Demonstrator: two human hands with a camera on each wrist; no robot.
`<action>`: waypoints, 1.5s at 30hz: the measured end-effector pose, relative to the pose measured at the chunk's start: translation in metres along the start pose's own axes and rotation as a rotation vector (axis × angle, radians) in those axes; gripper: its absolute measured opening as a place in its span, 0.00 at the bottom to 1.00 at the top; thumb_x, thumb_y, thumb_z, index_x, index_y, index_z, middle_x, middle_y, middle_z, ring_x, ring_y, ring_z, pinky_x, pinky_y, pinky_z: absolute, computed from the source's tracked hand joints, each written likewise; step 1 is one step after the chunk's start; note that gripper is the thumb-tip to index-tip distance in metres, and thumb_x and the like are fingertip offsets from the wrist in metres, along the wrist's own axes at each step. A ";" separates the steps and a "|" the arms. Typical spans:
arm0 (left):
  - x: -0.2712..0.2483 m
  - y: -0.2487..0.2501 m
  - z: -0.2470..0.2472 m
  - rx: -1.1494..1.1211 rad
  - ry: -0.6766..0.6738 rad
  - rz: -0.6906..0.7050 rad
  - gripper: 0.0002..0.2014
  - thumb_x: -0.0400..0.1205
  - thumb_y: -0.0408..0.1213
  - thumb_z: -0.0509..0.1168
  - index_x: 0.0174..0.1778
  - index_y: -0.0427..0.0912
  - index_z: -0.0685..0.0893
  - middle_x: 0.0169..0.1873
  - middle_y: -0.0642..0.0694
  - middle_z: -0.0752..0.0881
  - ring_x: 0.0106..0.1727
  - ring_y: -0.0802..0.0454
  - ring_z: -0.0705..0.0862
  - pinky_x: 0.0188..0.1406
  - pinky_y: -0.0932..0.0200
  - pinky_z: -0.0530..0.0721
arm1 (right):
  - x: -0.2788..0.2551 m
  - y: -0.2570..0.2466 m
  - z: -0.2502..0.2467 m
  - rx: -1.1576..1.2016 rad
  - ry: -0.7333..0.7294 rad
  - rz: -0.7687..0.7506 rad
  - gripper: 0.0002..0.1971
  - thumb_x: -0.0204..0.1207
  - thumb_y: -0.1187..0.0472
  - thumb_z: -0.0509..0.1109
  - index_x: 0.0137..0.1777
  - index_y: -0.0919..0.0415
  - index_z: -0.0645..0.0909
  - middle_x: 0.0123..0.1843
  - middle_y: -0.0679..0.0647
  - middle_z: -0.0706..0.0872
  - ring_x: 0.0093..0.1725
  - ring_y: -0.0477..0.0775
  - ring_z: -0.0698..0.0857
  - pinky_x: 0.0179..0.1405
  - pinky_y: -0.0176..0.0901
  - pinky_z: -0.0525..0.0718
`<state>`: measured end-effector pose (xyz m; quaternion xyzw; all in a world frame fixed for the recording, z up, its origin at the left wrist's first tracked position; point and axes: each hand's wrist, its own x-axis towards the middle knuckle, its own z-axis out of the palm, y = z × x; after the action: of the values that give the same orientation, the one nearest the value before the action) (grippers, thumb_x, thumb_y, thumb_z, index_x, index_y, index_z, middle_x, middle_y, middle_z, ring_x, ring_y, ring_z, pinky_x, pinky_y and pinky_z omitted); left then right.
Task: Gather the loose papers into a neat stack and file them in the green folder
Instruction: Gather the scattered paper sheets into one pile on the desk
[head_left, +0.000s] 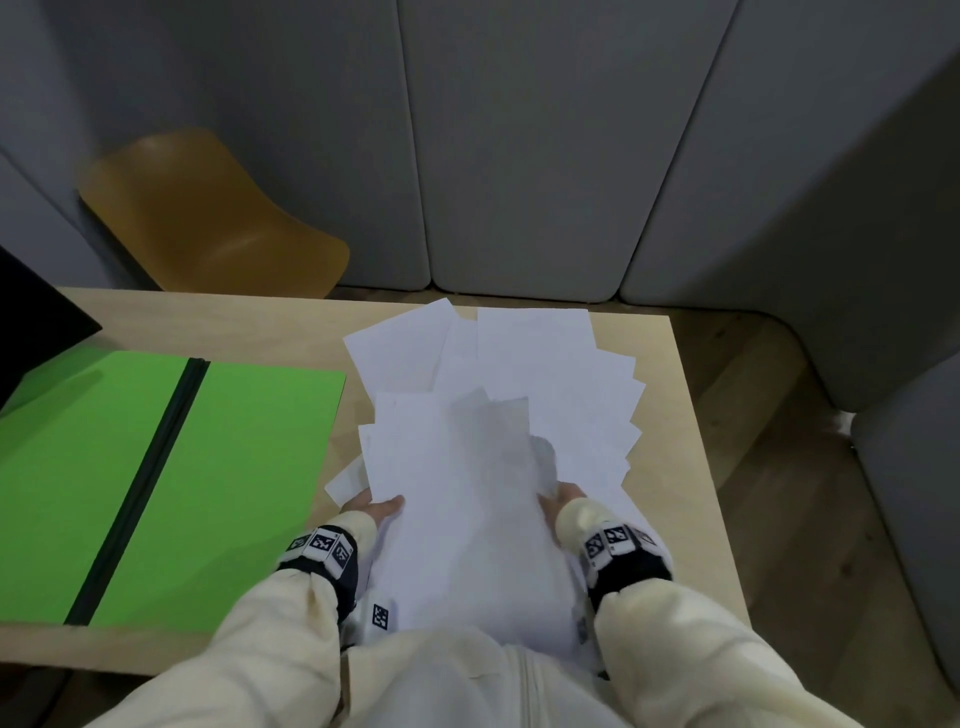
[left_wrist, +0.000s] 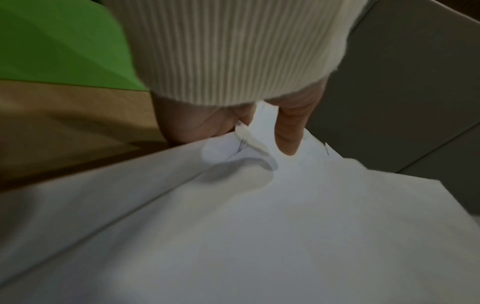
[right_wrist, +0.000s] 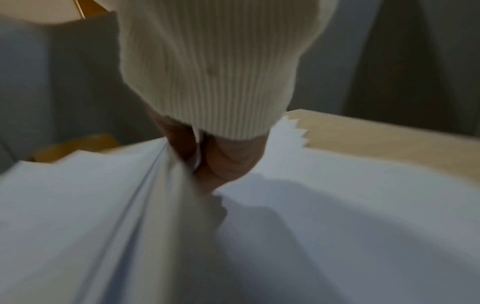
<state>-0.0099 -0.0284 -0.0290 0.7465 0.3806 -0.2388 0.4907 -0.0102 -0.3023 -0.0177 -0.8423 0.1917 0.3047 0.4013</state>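
Note:
White loose papers lie fanned over the right half of the wooden table. Both hands hold a lifted bundle of sheets near the front edge. My left hand pinches the bundle's left edge, thumb on top; in the left wrist view the thumb lies on the sheets. My right hand grips the right edge, its fingers curled round several sheets. The green folder lies open flat at the left, with a dark spine down its middle.
The wooden table ends at the right past the papers. A yellow chair stands behind the table at the left. Grey padded panels form the back wall. A dark object juts in at the left edge.

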 end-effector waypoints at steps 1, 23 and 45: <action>0.001 0.000 0.000 0.013 -0.015 0.003 0.24 0.80 0.34 0.68 0.73 0.34 0.75 0.73 0.38 0.76 0.75 0.41 0.73 0.76 0.52 0.67 | 0.001 -0.007 0.007 0.054 0.016 -0.012 0.20 0.80 0.52 0.62 0.67 0.61 0.78 0.57 0.62 0.86 0.53 0.58 0.86 0.51 0.38 0.79; 0.008 0.001 0.007 -0.026 -0.008 -0.037 0.31 0.74 0.38 0.75 0.72 0.34 0.75 0.71 0.39 0.78 0.73 0.40 0.76 0.72 0.52 0.70 | -0.003 0.040 -0.024 -0.200 0.036 0.232 0.20 0.71 0.67 0.70 0.21 0.53 0.70 0.32 0.52 0.78 0.42 0.50 0.78 0.42 0.34 0.73; 0.005 0.009 0.001 0.140 0.057 0.066 0.24 0.84 0.36 0.61 0.76 0.32 0.70 0.77 0.36 0.71 0.78 0.40 0.69 0.75 0.54 0.66 | -0.013 0.035 -0.013 0.159 0.348 0.046 0.12 0.77 0.56 0.66 0.33 0.57 0.82 0.30 0.56 0.78 0.30 0.55 0.75 0.34 0.34 0.74</action>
<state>0.0002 -0.0299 -0.0288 0.7977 0.3521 -0.2271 0.4338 -0.0347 -0.3328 -0.0223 -0.8433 0.3009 0.1473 0.4202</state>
